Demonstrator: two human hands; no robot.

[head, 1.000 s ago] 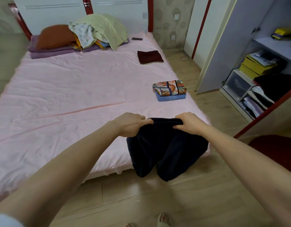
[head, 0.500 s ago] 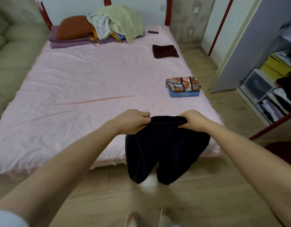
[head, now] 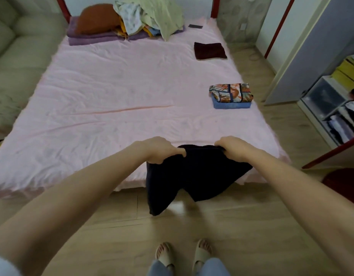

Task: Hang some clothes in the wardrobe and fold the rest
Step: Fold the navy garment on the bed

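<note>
Right now my left hand (head: 159, 150) and right hand (head: 234, 149) grip the dark shorts (head: 192, 176) (legs dangling off the bed (head: 112, 96) at six o'clock); uneven laying risks creases.

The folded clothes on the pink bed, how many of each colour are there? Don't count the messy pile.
Dark red: 1, the folded maroon cloth
Patterned orange and blue: 1, the folded patterned garment
Blue: 1, the folded blue garment under it
Total: 3
</note>
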